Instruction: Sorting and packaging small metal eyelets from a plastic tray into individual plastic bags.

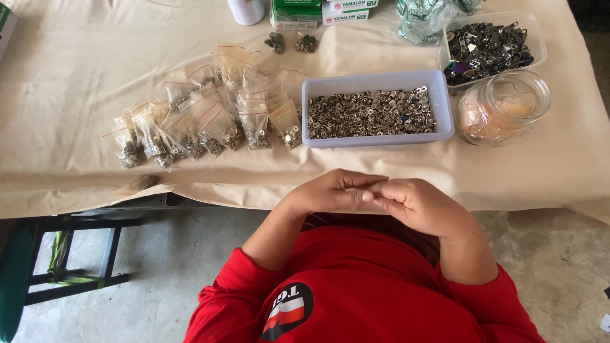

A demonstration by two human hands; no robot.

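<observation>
Red shirt (356, 298) nearest; left hand (333, 192) and right hand (422, 204) met at table (76, 76) edge, fingertips pinched together, contents hidden; tray (376, 80) of metal rings just ahead within reach, filled bags (210, 117) left.

We see matt beige paper covering the surface (82, 57). Beside the pale plastic tray (377, 82) of shiny metal rings (372, 114) stand a clear glossy glass jar (505, 105) and clear glossy plastic bags (210, 114). Below the tray, our sleeves (381, 298) are soft red cloth; the floor (159, 279) looks rough concrete.
</observation>
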